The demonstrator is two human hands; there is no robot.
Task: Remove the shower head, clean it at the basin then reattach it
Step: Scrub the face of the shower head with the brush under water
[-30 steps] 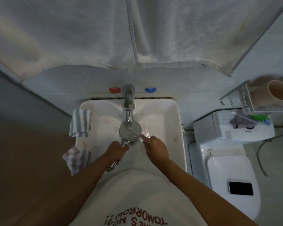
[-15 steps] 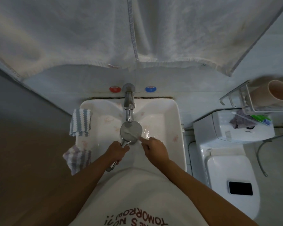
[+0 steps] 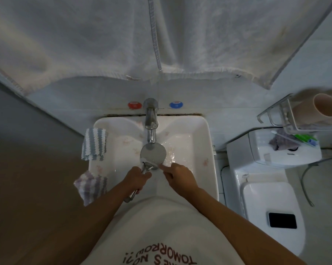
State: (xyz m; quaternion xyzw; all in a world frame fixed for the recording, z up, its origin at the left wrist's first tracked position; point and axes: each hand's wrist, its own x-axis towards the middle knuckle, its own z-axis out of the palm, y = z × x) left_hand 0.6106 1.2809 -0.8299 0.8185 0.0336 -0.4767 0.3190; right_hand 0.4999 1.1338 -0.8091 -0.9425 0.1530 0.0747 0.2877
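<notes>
While the left hand (image 3: 137,177) grips the shower head (image 3: 153,153) by its handle under the tap (image 3: 151,119), the right hand (image 3: 177,175) pokes its rim, finger extended. Wet chrome could slip into the basin (image 3: 209,150).

The right hand (image 3: 178,175) has slid a little left across the basin — a second ago its extended finger reached past the right edge of the shower head (image 3: 153,153), and now the fingertip touches the lower right rim of the disc, near where the handle joins. The water has changed too: the bright splash that broke beside the head's right edge earlier now shows as a white streak across the disc's lower edge, just above the left hand (image 3: 137,178).
</notes>
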